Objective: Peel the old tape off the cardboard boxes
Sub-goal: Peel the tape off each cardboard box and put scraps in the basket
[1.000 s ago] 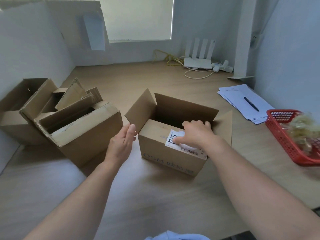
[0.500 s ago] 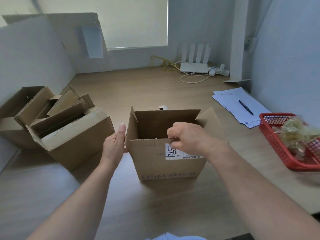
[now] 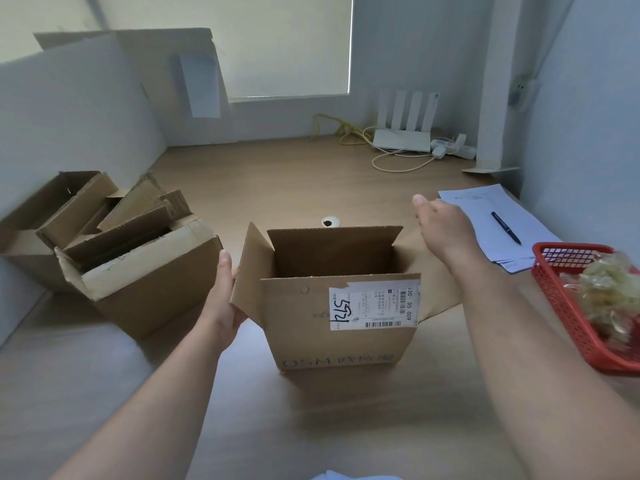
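An open cardboard box point(image 3: 311, 323) stands on the wooden desk in front of me, its flaps spread. A white shipping label point(image 3: 374, 306) with handwritten digits is stuck on its near wall at the upper right. My left hand point(image 3: 225, 292) rests against the box's left side under the left flap, thumb straight up and fingers hidden behind the flap. My right hand point(image 3: 446, 226) hovers beyond the box's right rear corner, off the box, fingers loosely curled and holding nothing.
Two more open cardboard boxes stand at left, one near point(image 3: 145, 285) and one far point(image 3: 31, 237). A red basket point(image 3: 568, 306) with crumpled peeled tape point(image 3: 609, 292) sits at right, behind it papers with a pen point(image 3: 505, 227). A router point(image 3: 401, 136) and cables lie at the back.
My right hand has let go of the box's near top edge by the label and moved up and to the right. My left hand stays on the box's left side.
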### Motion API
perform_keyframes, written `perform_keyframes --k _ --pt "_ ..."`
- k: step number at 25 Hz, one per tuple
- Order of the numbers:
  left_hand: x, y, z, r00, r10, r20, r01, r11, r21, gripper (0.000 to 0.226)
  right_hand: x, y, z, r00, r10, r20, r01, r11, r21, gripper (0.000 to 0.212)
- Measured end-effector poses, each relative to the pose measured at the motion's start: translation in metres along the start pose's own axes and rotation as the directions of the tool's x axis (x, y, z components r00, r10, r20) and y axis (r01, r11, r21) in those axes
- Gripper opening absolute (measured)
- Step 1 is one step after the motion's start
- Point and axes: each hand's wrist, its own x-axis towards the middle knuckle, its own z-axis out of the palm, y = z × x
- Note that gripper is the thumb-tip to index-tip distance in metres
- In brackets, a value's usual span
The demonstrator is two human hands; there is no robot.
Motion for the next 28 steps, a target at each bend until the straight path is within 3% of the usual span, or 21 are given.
perform_keyframes --k 1,2,3,5,6,7,9,11,13,15,17,18,20,22,24,25,27,28 --pt "0.001 0.001 0.003 0.998 -0.034 -0.045 0.033 0.999 -0.011 0.059 0.008 0.011 0.001 0.991 0.131 0.034 -0.135 0.969 0.205 0.042" --pt "0.001 0.002 0.004 0.994 -0.072 -0.081 0.072 0.997 -0.01 0.058 0.014 0.026 0.002 0.955 0.28 0.099 -0.294 0.847 0.442 0.041" --pt "0.001 0.001 0.006 0.989 -0.106 -0.1 0.107 0.994 -0.002 0.058 0.017 0.045 0.002 0.892 0.417 0.174 -0.428 0.655 0.623 0.04" --pt "-0.001 0.0 0.007 0.986 -0.132 -0.102 0.135 0.991 0.023 0.05 0.017 0.089 -0.002 0.728 0.622 0.288 -0.557 0.292 0.777 0.036" --pt "-0.001 -0.001 0.007 0.987 -0.121 -0.105 0.126 0.991 0.042 0.042 0.015 0.108 -0.007 0.645 0.691 0.327 -0.579 0.163 0.799 0.032" --pt "-0.001 -0.003 0.007 0.987 -0.113 -0.112 0.121 0.991 0.064 0.034 0.014 0.124 -0.009 0.592 0.73 0.342 -0.6 0.116 0.791 0.028" --pt "0.0 -0.006 0.007 0.987 -0.111 -0.119 0.124 0.986 0.11 0.024 0.011 0.134 -0.005 0.571 0.739 0.358 -0.693 0.201 0.692 0.025" --pt "0.001 -0.008 0.01 0.987 -0.121 -0.108 0.136 0.981 0.141 0.021 0.002 0.12 0.01 0.622 0.655 0.429 -0.757 0.363 0.543 0.022" --pt "0.002 -0.009 0.013 0.989 -0.122 -0.088 0.134 0.978 0.16 0.021 -0.01 0.102 0.025 0.688 0.497 0.528 -0.725 0.49 0.484 0.021" --pt "0.003 -0.01 0.016 0.991 -0.108 -0.073 0.12 0.977 0.179 0.022 -0.023 0.089 0.032 0.685 0.389 0.617 -0.726 0.439 0.53 0.026" --pt "0.005 -0.009 0.018 0.993 -0.105 -0.046 0.112 0.976 0.186 0.023 -0.026 0.081 0.036 0.636 0.403 0.658 -0.769 0.4 0.499 0.035" --pt "0.007 -0.01 0.018 0.994 -0.105 -0.027 0.108 0.977 0.184 0.023 -0.024 0.074 0.038 0.63 0.435 0.643 -0.77 0.459 0.443 0.038" --pt "0.007 -0.009 0.017 0.995 -0.104 0.001 0.102 0.977 0.189 0.028 -0.022 0.056 0.038 0.659 0.456 0.598 -0.694 0.674 0.252 0.037" --pt "0.004 -0.002 0.013 0.994 -0.085 0.064 0.074 0.984 0.162 0.035 -0.024 0.045 0.037 0.742 0.365 0.562 -0.584 0.764 0.273 0.035" --pt "0.003 0.01 0.004 0.988 -0.039 0.151 0.04 0.999 -0.003 0.032 -0.022 0.043 0.029 0.809 0.199 0.553 -0.495 0.737 0.459 0.047" --pt "0.002 0.017 -0.001 0.982 -0.039 0.185 0.064 0.989 -0.133 0.032 -0.021 0.042 0.025 0.827 0.115 0.55 -0.473 0.67 0.572 0.05" --pt "0.004 0.029 -0.008 0.979 -0.026 0.204 0.087 0.952 -0.294 0.044 -0.016 0.031 0.02 0.846 0.002 0.533 -0.464 0.498 0.733 0.039" --pt "0.008 0.032 -0.008 0.986 0.004 0.167 0.044 0.958 -0.282 0.051 -0.013 0.025 0.019 0.863 -0.015 0.505 -0.437 0.479 0.761 0.035"
